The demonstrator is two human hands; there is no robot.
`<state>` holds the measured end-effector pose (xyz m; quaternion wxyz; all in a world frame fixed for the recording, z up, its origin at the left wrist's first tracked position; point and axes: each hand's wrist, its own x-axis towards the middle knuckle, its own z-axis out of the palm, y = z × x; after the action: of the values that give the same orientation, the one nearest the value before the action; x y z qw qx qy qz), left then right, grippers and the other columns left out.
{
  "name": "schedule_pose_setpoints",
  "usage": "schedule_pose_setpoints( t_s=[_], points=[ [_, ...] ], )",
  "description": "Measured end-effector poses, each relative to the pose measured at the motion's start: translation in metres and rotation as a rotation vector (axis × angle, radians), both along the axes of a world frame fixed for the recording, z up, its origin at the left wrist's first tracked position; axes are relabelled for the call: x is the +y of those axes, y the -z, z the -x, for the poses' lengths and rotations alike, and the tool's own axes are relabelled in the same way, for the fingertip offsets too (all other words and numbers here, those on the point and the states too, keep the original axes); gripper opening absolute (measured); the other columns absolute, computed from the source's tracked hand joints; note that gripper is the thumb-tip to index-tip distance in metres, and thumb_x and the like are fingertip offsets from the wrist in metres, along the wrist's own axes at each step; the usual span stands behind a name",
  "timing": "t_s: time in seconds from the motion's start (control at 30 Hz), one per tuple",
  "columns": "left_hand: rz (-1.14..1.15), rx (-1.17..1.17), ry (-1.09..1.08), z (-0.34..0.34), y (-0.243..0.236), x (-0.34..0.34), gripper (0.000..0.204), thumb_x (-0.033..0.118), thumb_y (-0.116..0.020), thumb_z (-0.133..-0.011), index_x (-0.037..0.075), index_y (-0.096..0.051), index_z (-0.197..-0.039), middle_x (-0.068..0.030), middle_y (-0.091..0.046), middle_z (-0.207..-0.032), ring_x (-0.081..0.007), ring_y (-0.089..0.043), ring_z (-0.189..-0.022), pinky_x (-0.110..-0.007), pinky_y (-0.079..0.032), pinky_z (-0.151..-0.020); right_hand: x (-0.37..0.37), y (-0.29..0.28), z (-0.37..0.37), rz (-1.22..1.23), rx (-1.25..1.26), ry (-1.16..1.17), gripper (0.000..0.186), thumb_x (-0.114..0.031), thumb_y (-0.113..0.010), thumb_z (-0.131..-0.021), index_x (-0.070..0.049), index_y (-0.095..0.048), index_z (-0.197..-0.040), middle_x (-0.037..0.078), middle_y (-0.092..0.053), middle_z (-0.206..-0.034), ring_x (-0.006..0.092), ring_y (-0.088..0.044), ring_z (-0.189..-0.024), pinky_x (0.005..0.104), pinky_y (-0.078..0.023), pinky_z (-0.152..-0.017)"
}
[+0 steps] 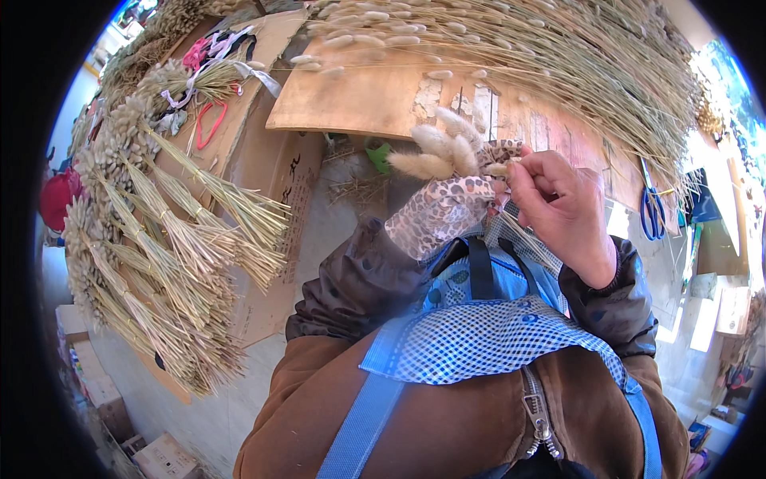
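Two hands were up close together in the middle of the view, both busy with a bunch of fluffy grass (435,146). The left hand (443,211), in a leopard-print glove with bare fingertips, was curled around the bunch, gripping it just under the heads, which leaned up and left. The right hand (562,203) was bare, thumb and forefinger pinched on a smaller pale head (496,169) at the bunch's right side; its other fingers were curled in. Couldn't tell whether it had any stems tucked in the palm. The bunch was off the table, just past the near edge of a wooden board (351,100), with stalks hanging down in front of a blue checked apron (487,339).

Loads of loose grass (558,64) lay across the far part of the board, a few fluffy heads poking out toward the left. Blue-handled scissors (652,211) were over by the board's right end. On the left, a pile of tied bundles (183,247) sat on cardboard (279,184), cut ends facing the person, with a red band (209,124) and some cloth strips (219,46) beyond them. The person wore a brown jacket (399,415) with shiny dark sleeves (363,279).
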<state>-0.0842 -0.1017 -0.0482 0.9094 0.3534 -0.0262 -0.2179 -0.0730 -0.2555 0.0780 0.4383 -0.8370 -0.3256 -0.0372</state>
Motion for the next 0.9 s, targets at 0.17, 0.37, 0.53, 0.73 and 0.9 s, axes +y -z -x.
schedule_pose_setpoints(
  t_s=[0.17,0.37,0.53,0.73,0.9],
  points=[
    [0.347,-0.196,0.033,-0.006,-0.009,-0.004,0.044,0.037,-0.053,-0.093,0.004,-0.052,-0.122,-0.0077,-0.058,-0.108,-0.0206,-0.053,-0.101,-0.031,-0.045,-0.087,0.0,-0.006,-0.003,-0.007,0.163,0.032,0.017,-0.014,-0.062,-0.087,0.002,-0.059,-0.081,0.01,-0.059,-0.059,0.0155,-0.058,-0.049,0.0293,-0.045,-0.049],
    [0.462,-0.08,0.085,-0.005,-0.018,0.002,0.043,0.036,-0.049,-0.096,0.003,-0.051,-0.123,-0.0071,-0.057,-0.101,-0.0165,-0.052,-0.091,-0.028,-0.045,-0.078,-0.003,-0.015,-0.001,-0.022,0.21,0.108,0.019,-0.015,-0.059,-0.089,0.003,-0.06,-0.083,0.01,-0.06,-0.059,0.0131,-0.059,-0.051,0.0279,-0.044,-0.049],
    [0.337,-0.041,0.009,-0.006,-0.023,-0.002,0.037,0.027,-0.045,-0.099,0.001,-0.049,-0.125,-0.0037,-0.055,-0.092,-0.01,-0.049,-0.076,-0.022,-0.042,-0.064,-0.004,-0.008,-0.008,-0.019,0.054,0.077,0.013,-0.012,-0.059,-0.088,0.002,-0.06,-0.087,0.011,-0.063,-0.075,0.0218,-0.063,-0.059,0.0306,-0.045,-0.053],
    [0.167,-0.053,-0.128,0.0,-0.031,-0.004,0.027,0.022,-0.047,-0.099,0.0,-0.053,-0.112,-0.0035,-0.053,-0.088,-0.0108,-0.049,-0.075,-0.022,-0.042,-0.067,-0.009,-0.003,-0.01,-0.042,0.017,0.043,0.01,-0.006,-0.055,-0.087,-0.001,-0.06,-0.094,0.013,-0.061,-0.084,0.0298,-0.061,-0.068,0.0355,-0.046,-0.059],
    [0.446,-0.008,-0.143,-0.003,-0.038,0.001,0.025,0.018,-0.051,-0.095,0.0,-0.05,-0.112,-0.0068,-0.054,-0.092,-0.0156,-0.054,-0.078,-0.028,-0.046,-0.07,-0.015,0.002,0.002,0.039,-0.166,0.036,0.007,-0.004,-0.058,-0.084,-0.001,-0.058,-0.09,0.015,-0.06,-0.082,0.0316,-0.061,-0.065,0.0378,-0.046,-0.057]
  ],
)
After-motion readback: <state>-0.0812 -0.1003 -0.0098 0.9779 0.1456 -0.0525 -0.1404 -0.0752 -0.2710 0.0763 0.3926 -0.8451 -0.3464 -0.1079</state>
